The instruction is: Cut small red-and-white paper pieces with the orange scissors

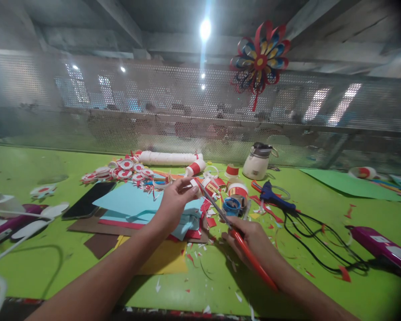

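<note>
My left hand (173, 200) pinches a small red-and-white paper piece (194, 183) between thumb and fingers, above a stack of light blue paper sheets (127, 203). In my right hand (254, 236) is a pair of scissors (245, 249) with long orange-red handles. Their blades point up and left, reaching the paper piece; whether they are cutting into it I cannot tell. Just beyond the blades lie red-and-white paper cups (237, 191) and a roll of blue tape (231, 206). Red, brown and yellow sheets show under the blue ones.
Paper scraps litter the green table (220, 285). A blue glue gun (277, 196) with a black cord lies right, near a purple device (382, 245). At the back are a white jug (256, 162), a white roll (170, 158) and red-and-white discs (125, 165). A black phone (88, 200) lies left.
</note>
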A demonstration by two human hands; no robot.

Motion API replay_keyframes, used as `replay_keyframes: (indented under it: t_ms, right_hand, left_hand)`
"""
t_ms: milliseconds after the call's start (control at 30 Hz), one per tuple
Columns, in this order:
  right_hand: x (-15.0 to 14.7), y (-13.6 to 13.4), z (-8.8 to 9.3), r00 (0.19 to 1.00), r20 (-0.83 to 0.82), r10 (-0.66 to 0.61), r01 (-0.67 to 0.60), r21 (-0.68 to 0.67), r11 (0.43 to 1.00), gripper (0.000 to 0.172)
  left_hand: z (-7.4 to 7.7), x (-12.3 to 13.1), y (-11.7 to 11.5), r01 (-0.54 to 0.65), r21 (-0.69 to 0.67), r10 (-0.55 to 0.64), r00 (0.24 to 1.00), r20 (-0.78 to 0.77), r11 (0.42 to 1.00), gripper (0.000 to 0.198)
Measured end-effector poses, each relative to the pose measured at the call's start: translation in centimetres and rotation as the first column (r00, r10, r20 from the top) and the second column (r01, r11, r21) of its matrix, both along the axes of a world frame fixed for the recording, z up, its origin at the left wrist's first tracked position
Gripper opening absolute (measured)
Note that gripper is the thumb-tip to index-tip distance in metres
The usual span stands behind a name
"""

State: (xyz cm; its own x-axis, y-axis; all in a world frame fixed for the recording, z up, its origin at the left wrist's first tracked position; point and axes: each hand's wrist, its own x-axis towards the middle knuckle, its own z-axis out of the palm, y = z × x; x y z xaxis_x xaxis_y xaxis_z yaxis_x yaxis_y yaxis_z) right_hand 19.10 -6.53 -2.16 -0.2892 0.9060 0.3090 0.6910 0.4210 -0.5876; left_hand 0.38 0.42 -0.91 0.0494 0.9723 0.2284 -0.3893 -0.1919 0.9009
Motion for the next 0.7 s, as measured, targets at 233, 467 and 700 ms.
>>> replay_keyframes:
  t_ms: [233,467,700]
  right_hand:
    - [0.3,0.6,-1.4,1.0,0.022,0.001,-0.003,0.055,0.998,0.018]
    - [0.5,0.9,-1.3,0.996,0.085,-0.024,0.019,0.058,0.998,0.024]
    - [0.5,1.0,-1.4,0.996,0.085,-0.036,0.034,0.023,0.999,0.018]
  left_hand:
    - [-0.1,-0.3,0.2,0.103,-0.033,-0.097,0.987,0.13,0.994,0.027]
    - [-0.2,-0.8,0.6,0.146,-0.049,-0.141,0.986,0.088,0.988,0.032]
    - [-0.2,-0.5,0.3,0.149,-0.018,-0.148,0.987,0.06,0.989,0.033]
